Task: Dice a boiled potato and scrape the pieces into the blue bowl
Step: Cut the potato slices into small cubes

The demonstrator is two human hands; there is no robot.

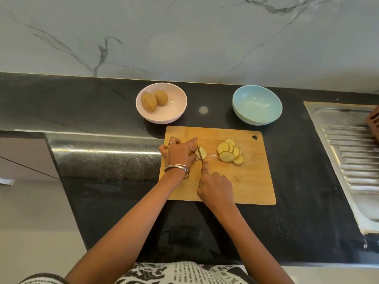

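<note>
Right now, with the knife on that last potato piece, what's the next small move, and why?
Probably press the knife down through the potato end that the left hand steadies: the slices are still rounds, and the blue bowl holds no potato.

We see a black stone surface [106, 165] running below a white marble-veined wall [184, 33]. At the rear of the surface stands a pink bowl [164, 116] holding two whole unpeeled potatoes [154, 100] side by side, touching. At the right edge we note a steel sink drainboard [352, 152] with ridged grooves, and a brown object [374, 121] cut off by the frame border. Pale flooring [30, 222] lies at lower left.
</note>
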